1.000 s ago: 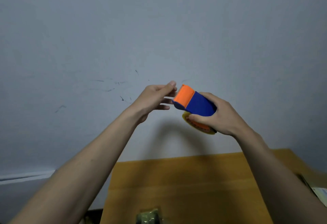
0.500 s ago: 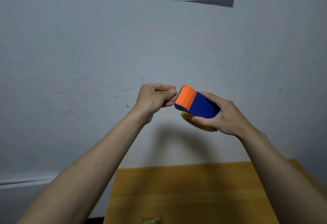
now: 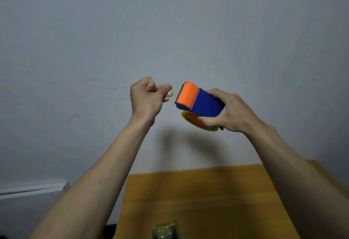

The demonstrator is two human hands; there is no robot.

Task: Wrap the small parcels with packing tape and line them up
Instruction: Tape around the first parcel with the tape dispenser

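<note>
The right hand (image 3: 232, 114) grips a blue-and-orange tape dispenser (image 3: 198, 101) in the air above the wooden table (image 3: 207, 197). Just beside its orange blade end, the left hand (image 3: 147, 98) is curled, fingertips pinched together; whether they hold tape is unclear.

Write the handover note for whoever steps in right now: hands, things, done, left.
Left hand: raised at chest height, fingers curled, fingertips pinched just off the cutter end of the tape dispenser; whether it has the clear tape end cannot be told.
Right hand: grips the blue and orange tape dispenser, roll underneath.
One small greenish parcel lies at the near edge of the wooden table, only partly in view.
Done: dispenser picked up. No lined-up parcels in view.
Left: pull tape, wrap the parcel, line the parcels up.
</note>
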